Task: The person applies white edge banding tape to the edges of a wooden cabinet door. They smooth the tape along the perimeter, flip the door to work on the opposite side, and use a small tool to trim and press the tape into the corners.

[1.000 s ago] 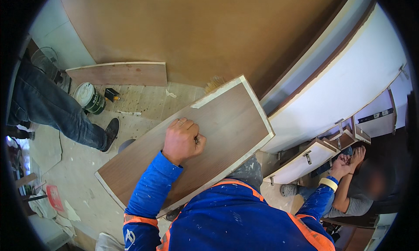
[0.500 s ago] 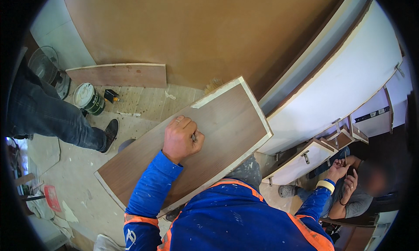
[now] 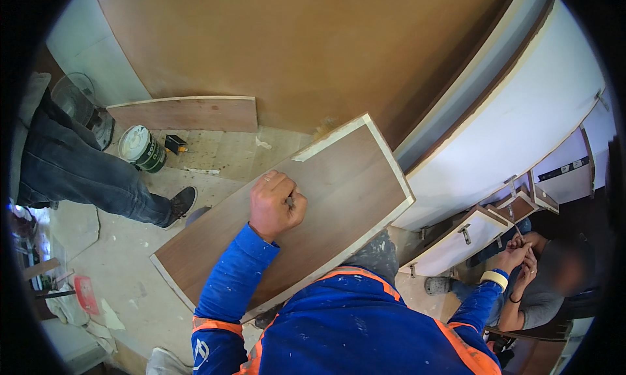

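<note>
Lettering (image 3: 153,157) is marking one green bucket (image 3: 142,149). One left hand (image 3: 279,205) is holding its fingers together in a fist over one brown board (image 3: 339,186), which is slanting across the person's front. One right hand (image 3: 510,259) is overlapping a co-worker's hands (image 3: 529,269); whether its half-hidden fingers are clamping anything, I cannot tell.

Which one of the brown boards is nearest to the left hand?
The central board with pale strips along its edges, directly under the left hand; another board, farther off, stands on its long edge behind the bucket.
</note>
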A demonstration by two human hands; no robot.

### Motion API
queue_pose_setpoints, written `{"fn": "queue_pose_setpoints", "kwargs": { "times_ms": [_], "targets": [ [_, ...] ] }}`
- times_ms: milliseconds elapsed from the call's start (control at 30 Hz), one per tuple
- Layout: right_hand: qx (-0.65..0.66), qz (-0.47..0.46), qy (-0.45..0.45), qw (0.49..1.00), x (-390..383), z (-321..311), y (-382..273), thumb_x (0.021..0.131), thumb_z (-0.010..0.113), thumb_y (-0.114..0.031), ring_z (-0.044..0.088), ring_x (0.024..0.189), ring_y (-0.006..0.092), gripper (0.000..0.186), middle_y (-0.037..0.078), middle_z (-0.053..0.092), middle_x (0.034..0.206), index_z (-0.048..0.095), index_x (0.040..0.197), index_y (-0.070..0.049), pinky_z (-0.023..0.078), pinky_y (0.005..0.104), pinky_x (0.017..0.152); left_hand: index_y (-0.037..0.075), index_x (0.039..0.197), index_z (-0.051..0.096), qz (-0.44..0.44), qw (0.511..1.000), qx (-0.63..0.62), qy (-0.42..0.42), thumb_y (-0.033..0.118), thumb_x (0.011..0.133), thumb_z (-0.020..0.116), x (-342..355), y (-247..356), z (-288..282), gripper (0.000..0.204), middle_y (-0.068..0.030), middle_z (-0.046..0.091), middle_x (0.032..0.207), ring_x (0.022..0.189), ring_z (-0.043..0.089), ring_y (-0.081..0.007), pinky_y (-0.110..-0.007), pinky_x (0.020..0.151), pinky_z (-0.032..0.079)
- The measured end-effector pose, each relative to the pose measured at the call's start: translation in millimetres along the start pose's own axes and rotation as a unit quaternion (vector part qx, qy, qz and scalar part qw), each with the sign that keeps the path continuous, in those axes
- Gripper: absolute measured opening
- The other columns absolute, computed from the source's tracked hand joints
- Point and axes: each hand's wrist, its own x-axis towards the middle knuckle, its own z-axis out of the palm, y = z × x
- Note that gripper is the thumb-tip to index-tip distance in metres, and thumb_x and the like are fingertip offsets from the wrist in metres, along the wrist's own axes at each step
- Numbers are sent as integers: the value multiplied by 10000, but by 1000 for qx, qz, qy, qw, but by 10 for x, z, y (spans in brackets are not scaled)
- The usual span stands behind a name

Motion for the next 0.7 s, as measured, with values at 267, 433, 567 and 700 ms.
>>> {"fn": "queue_pose_setpoints", "kwargs": {
  "times_ms": [267, 433, 567, 700],
  "targets": [
    [-62, -6, 29, 998, 258, -208, -80, 1159, 477, -460, 498, 613, 99, 451, 1, 611, 782, 676, 1091, -61, 391, 230, 565, 44, 678, 571, 0, 1000, 6, -4, -23, 676, 662, 24, -8, 36, 112, -120, 579, 692, 657, 583, -342, -432, 617, 489],
    [-55, -25, 57, 997, 318, -439, -34, 1152, 484, -483, 518, 683, 112, 482, -2, 631, 847, 706, 1180, -56, 417, 263, 613, 48, 682, 573, -8, 1000, 13, -21, -19, 675, 657, 42, 14, 32, 108, -120, 582, 694, 652, 572, -351, -440, 613, 479],
    [-218, -122, 117, 961, 311, -800, 81, 1143, 550, -343, 635, 852, 181, 371, 55, 694, 1036, 722, 1263, -36, 507, 335, 742, 34, 684, 567, -22, 999, -25, -7, -10, 689, 644, 32, -46, 68, 89, -122, 588, 694, 640, 559, -366, -443, 609, 471],
    [-397, -230, -6, 889, -905, 378, 663, 1099, 604, -145, 674, 991, 210, 234, 85, 718, 1112, 710, 1233, 14, 549, 365, 930, -13, 830, 659, -125, 989, -65, -53, 105, 860, 634, 222, -64, -57, 125, -149, 675, 831, 797, 636, -338, -408, 752, 503]
  ]
}}
